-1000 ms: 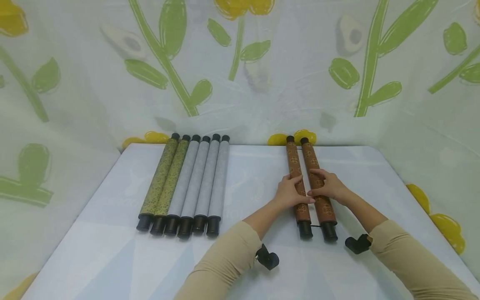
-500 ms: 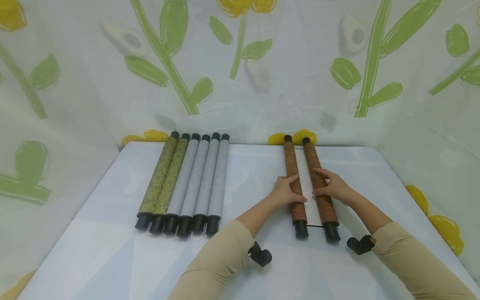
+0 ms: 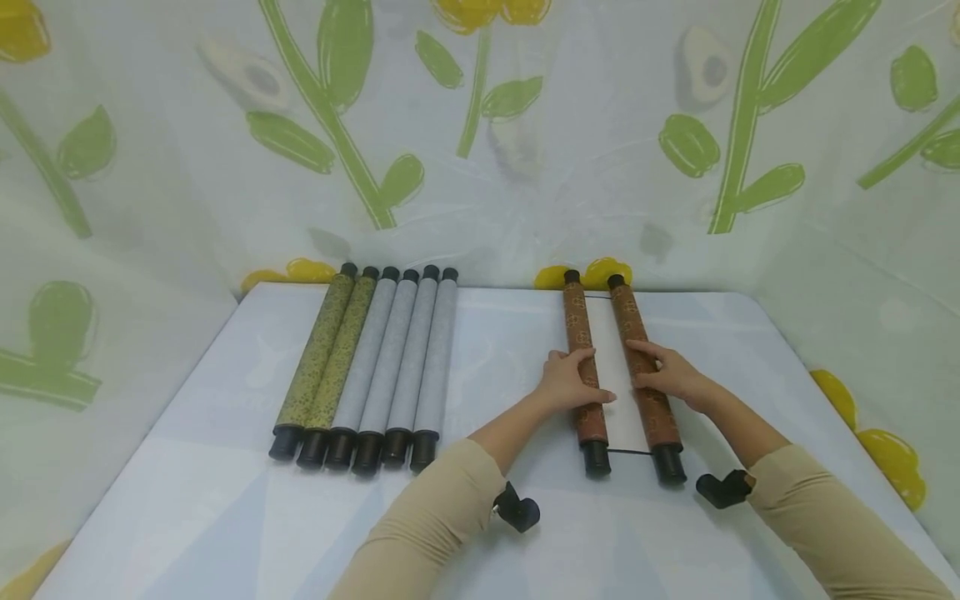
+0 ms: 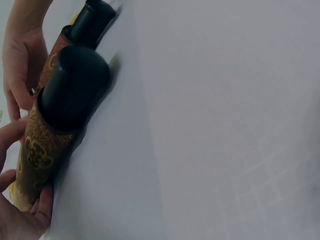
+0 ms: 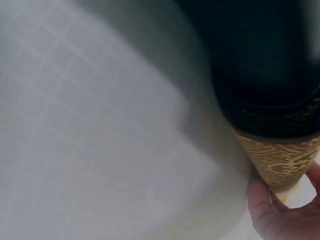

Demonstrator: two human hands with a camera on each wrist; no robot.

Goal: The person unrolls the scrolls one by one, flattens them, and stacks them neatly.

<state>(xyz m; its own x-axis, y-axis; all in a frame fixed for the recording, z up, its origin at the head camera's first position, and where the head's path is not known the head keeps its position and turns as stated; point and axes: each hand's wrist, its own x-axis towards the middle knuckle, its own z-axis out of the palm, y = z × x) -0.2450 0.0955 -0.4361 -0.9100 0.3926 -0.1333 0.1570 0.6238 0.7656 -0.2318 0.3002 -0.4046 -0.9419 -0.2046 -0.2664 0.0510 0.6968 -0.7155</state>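
We see a brown scroll (image 3: pixel 615 375) on the worktop (image 3: pixel 225 500), right of six rolled scrolls (image 3: pixel 375 367). Our left hand (image 3: pixel 567 382) curls over its left roller (image 3: pixel 581 367), our right hand (image 3: pixel 670 375) over its right roller (image 3: pixel 645 375), white paper between. No writing is legible.

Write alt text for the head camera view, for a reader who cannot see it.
Two hands hold a brown patterned scroll on a white table, the left hand on its left roll and the right hand on its right roll, with a strip of white paper showing between them. Six rolled scrolls, two green and four grey, lie side by side to the left.
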